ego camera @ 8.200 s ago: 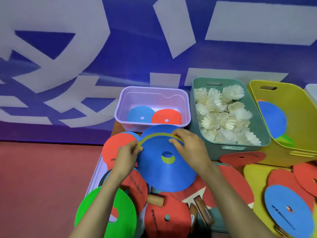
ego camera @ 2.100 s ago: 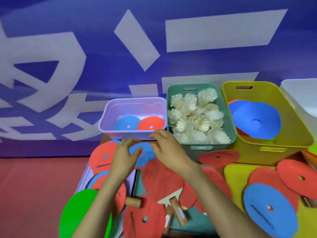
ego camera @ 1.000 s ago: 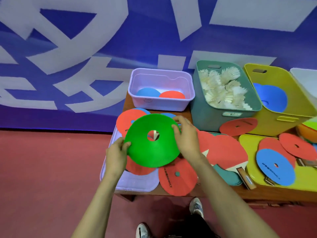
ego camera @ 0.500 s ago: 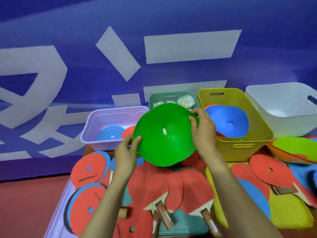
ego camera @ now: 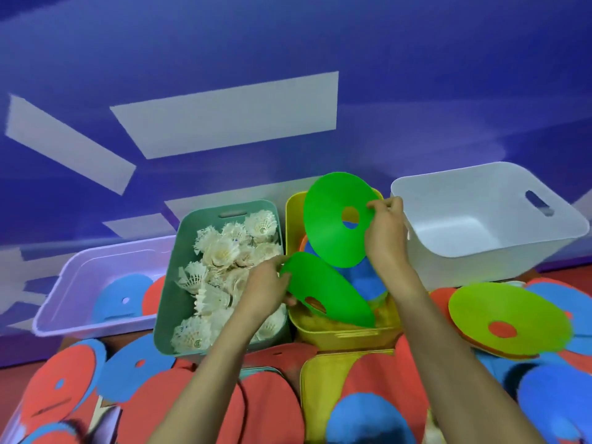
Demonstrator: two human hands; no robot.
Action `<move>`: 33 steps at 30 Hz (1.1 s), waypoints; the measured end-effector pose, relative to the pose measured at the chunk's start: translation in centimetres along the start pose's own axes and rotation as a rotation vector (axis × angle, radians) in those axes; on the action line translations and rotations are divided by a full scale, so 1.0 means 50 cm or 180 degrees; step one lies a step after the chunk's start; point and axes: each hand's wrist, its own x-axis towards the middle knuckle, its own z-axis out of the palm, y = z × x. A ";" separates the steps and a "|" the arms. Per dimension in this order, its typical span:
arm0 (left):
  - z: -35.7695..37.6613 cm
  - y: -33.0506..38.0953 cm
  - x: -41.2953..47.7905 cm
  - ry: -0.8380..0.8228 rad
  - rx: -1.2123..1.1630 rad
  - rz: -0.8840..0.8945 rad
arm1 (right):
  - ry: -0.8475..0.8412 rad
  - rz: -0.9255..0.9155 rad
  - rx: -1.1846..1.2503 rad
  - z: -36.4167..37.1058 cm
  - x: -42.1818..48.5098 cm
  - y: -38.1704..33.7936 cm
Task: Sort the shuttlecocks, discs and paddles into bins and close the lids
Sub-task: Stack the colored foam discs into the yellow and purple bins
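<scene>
A: Since half a second ago the green disc is no longer sitting in front of the teal bin. It's now splitting into two discs over the yellow bin.
B: Bins, big to small?
A: White bin is sitting far right. Lavender bin is sitting far left, holding a blue disc and a red one. The teal one is holding the shuttlecocks. The yellow one is standing between teal and white, with a blue disc lying inside.
B: Green discs?
A: Upper green disc is standing near upright above the yellow bin's back half. Lower green disc is tilting, its low end dipping inside the front wall.
B: Grips?
A: Right hand is pinching the upper disc's right edge beside the hole. Left hand is pinching the lower disc's left edge, fingers curling round it.
B: Foreground?
A: Red and blue discs are lying loose; too blurred for more.
</scene>
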 end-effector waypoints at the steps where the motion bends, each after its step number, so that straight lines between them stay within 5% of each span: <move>1: 0.014 0.005 0.007 -0.0027 0.0054 0.0002 | -0.0002 -0.0092 -0.0127 0.010 0.010 0.009; 7: 0.060 -0.017 0.025 0.0293 0.1455 0.0215 | -0.0539 -0.0179 -0.0561 0.075 0.025 0.052; 11: 0.056 -0.029 0.028 0.0468 0.1308 0.0539 | -0.0981 -0.0248 -0.0986 0.080 -0.001 0.069; 19: 0.066 -0.054 0.025 0.0486 0.0943 0.0890 | -0.0791 -0.0440 -0.1006 0.055 -0.083 0.054; 33: 0.173 0.021 -0.064 0.0887 0.0624 0.1343 | -0.0608 -0.1110 0.0006 -0.063 -0.141 0.098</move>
